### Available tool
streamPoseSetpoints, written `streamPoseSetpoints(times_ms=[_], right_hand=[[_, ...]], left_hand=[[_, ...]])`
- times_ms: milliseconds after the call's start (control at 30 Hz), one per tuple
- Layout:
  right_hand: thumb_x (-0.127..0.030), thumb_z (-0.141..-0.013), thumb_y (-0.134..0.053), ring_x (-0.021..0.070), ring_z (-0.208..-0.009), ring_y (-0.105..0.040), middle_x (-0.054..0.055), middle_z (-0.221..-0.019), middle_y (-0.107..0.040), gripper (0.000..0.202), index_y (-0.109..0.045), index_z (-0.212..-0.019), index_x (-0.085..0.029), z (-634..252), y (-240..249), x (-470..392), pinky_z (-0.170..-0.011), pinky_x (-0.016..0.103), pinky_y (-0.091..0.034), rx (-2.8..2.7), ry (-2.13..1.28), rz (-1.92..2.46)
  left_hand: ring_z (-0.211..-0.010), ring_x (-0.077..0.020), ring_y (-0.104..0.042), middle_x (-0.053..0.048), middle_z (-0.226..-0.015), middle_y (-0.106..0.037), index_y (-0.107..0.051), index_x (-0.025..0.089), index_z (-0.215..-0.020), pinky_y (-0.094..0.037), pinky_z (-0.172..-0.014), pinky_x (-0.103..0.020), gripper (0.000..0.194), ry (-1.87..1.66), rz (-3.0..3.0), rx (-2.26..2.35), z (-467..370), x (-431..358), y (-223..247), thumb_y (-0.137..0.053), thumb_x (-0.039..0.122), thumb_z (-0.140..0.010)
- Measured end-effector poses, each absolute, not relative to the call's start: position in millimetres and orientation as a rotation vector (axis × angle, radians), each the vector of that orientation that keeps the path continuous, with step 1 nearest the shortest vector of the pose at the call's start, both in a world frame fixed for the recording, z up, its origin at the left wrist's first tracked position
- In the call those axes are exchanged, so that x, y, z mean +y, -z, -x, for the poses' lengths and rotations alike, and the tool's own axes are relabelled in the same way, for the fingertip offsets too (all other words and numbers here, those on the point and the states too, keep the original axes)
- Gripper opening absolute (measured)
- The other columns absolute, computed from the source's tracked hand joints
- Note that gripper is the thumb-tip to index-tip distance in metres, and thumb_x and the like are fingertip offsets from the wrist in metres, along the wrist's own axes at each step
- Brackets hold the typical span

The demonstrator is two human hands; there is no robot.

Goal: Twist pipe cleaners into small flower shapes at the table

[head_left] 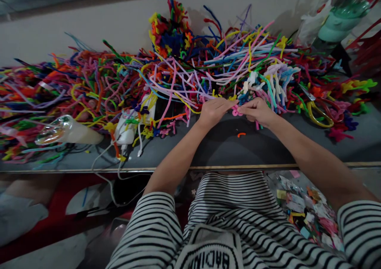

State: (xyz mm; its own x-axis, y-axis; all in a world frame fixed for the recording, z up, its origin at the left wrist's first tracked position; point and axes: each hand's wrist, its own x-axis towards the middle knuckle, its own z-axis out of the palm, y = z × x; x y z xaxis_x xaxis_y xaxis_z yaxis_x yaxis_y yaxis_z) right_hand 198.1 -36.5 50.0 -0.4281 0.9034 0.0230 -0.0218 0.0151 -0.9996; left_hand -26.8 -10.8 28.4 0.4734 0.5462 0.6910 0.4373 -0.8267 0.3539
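A small pink pipe-cleaner flower (236, 110) is pinched between my two hands above the dark table. My left hand (214, 111) reaches in from the left, its fingertips closed at the flower's upper edge. On the other side, the thumb and fingers of my right hand (256, 111) grip the flower's right edge. Just behind the hands lies a cluster of white and blue pipe-cleaner pieces (253, 82). A short orange pipe-cleaner piece (241, 134) rests on the table in front of them.
A long heap of coloured pipe cleaners (98, 76) lines the wall. Scissors with yellow handles (320, 116) lie at the right. A white power adapter (126, 130) with cables and a plastic-wrapped roll (74, 131) are on the left. Scraps (309, 213) cover the floor at lower right.
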Motion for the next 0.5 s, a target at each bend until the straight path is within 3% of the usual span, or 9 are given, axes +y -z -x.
streamPoseSetpoints(times_ms=[200,367,500], right_hand=[[-0.057,-0.066,-0.093,0.0039,-0.037,-0.021,-0.009,-0.038,-0.036,0.045,-0.079,-0.073,-0.015,-202,-57,-35,-0.039,0.024,-0.014,-1.546,-1.57,0.931],[-0.055,-0.069,-0.091,0.0048,-0.038,-0.023,-0.008,-0.039,-0.038,0.043,-0.08,-0.078,-0.014,-205,-54,-31,-0.04,0.025,-0.014,-1.61,-1.536,0.984],[-0.058,-0.075,-0.085,0.0088,-0.044,-0.034,-0.004,-0.043,-0.047,0.044,-0.084,-0.084,-0.015,-210,-53,-27,-0.044,0.028,-0.026,-1.788,-1.326,1.039]], left_hand=[[-0.101,-0.0199,-0.076,-0.009,-0.105,-0.08,-0.08,0.029,-0.11,-0.061,-0.097,-0.041,0.03,-1.233,-2.673,0.774,32,-16,-39,-0.051,0.037,-0.106],[-0.106,-0.0228,-0.073,-0.011,-0.105,-0.079,-0.077,0.027,-0.113,-0.058,-0.099,-0.044,0.031,-1.009,-2.659,0.808,38,-21,-48,-0.051,0.042,-0.106],[-0.098,-0.0218,-0.071,-0.01,-0.097,-0.076,-0.074,0.025,-0.108,-0.056,-0.088,-0.04,0.031,-0.851,-2.762,0.796,40,-23,-56,-0.045,0.038,-0.107]])
